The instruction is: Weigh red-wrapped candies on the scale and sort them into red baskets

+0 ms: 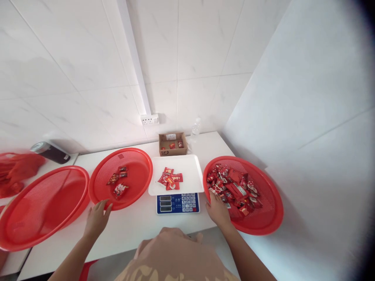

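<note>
Glossy perforated plastic baskets, shiny film-wrapped packets, smooth plastic scale tray, matt cardboard box.

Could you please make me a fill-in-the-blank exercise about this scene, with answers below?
The front panel of the electronic scale with a rectangular white tray is mainly ____.
An open brown cardboard box stands to the ____ of the clear plastic bottle.
The person's ____ hand is at the round red plastic basket holding the most small red packets.
Missing words: blue; left; right.
</note>
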Demonstrator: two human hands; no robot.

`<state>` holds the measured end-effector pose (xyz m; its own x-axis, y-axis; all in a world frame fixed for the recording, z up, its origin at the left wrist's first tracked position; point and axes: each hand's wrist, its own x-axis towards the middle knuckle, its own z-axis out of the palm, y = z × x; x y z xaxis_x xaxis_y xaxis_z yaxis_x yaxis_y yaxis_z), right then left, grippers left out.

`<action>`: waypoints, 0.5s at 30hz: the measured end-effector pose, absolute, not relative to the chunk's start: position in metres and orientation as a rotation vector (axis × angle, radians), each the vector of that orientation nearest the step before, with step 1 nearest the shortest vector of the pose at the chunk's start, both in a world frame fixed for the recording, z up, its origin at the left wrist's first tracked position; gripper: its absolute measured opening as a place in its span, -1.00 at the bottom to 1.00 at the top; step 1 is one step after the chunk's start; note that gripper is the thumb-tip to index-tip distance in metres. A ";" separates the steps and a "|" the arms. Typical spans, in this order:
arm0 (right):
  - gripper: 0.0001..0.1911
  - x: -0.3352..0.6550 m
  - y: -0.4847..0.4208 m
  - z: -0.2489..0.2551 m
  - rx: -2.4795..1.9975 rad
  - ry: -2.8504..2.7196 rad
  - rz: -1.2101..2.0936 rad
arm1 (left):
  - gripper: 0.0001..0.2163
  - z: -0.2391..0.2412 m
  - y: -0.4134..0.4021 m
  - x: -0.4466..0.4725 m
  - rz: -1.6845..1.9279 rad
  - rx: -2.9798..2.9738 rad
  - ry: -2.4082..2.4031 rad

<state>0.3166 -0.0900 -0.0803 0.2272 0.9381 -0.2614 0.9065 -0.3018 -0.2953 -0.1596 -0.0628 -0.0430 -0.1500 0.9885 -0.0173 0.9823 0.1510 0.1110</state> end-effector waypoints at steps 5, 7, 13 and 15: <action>-0.43 0.318 -0.091 -0.082 -2.383 -1.812 0.598 | -0.61 -0.030 -0.070 -0.203 -0.168 1.894 2.331; -0.43 0.318 -0.091 -0.083 -2.363 -1.830 0.594 | -0.55 -0.026 -0.072 -0.219 -0.253 1.882 2.349; -0.43 0.318 -0.091 -0.082 -2.368 -1.812 0.596 | -0.39 -0.030 -0.070 -0.269 -0.206 1.705 2.793; -0.43 0.317 -0.091 -0.080 -2.360 -1.808 0.604 | -0.42 -0.032 -0.061 -0.283 -0.249 1.619 2.832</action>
